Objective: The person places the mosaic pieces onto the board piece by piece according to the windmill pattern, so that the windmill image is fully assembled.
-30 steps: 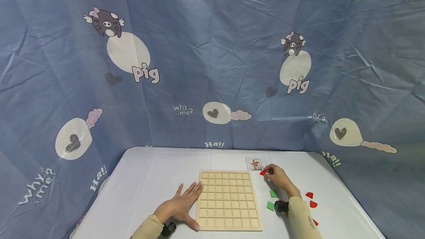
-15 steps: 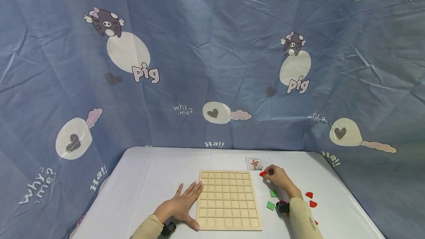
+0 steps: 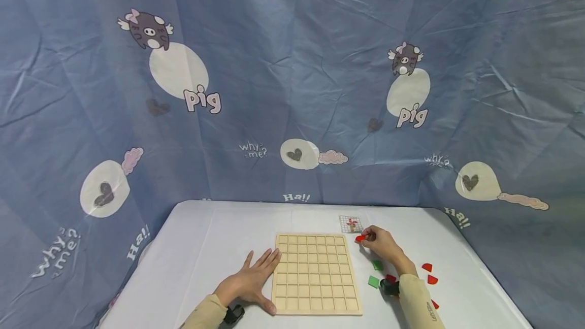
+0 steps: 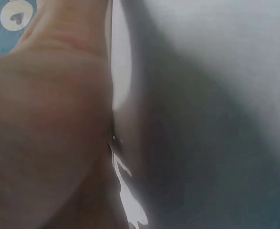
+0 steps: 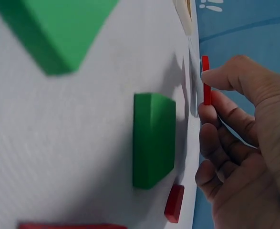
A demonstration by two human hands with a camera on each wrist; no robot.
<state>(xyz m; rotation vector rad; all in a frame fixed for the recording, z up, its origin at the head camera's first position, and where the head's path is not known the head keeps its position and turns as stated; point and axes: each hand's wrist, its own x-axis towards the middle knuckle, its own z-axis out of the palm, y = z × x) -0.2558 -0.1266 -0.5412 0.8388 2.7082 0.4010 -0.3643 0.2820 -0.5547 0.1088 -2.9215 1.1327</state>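
A flat wooden grid board (image 3: 315, 274) lies on the white table. My left hand (image 3: 250, 282) rests at its left edge, fingers spread and fingertips on the rim. To the board's upper right, my right hand (image 3: 381, 244) pinches a thin red piece (image 3: 360, 238) with a curved edge. In the right wrist view, thumb and fingers hold that red piece (image 5: 206, 93) by its flat faces, above the tabletop. A small printed card (image 3: 351, 224) with a red pinwheel-like pattern on a grid lies just beyond it. The left wrist view shows mostly palm and shadowed tabletop.
Two green pieces, one nearer (image 3: 373, 282) and one farther (image 3: 377, 265), lie right of the board. A red piece (image 3: 390, 278) sits by my right wrist. More red pieces (image 3: 432, 279) lie right of that forearm. A blue patterned curtain (image 3: 292, 90) hangs around the table.
The pinched red piece has shifted slightly left and turned a little in my right fingers. My left hand stays at the board's edge.
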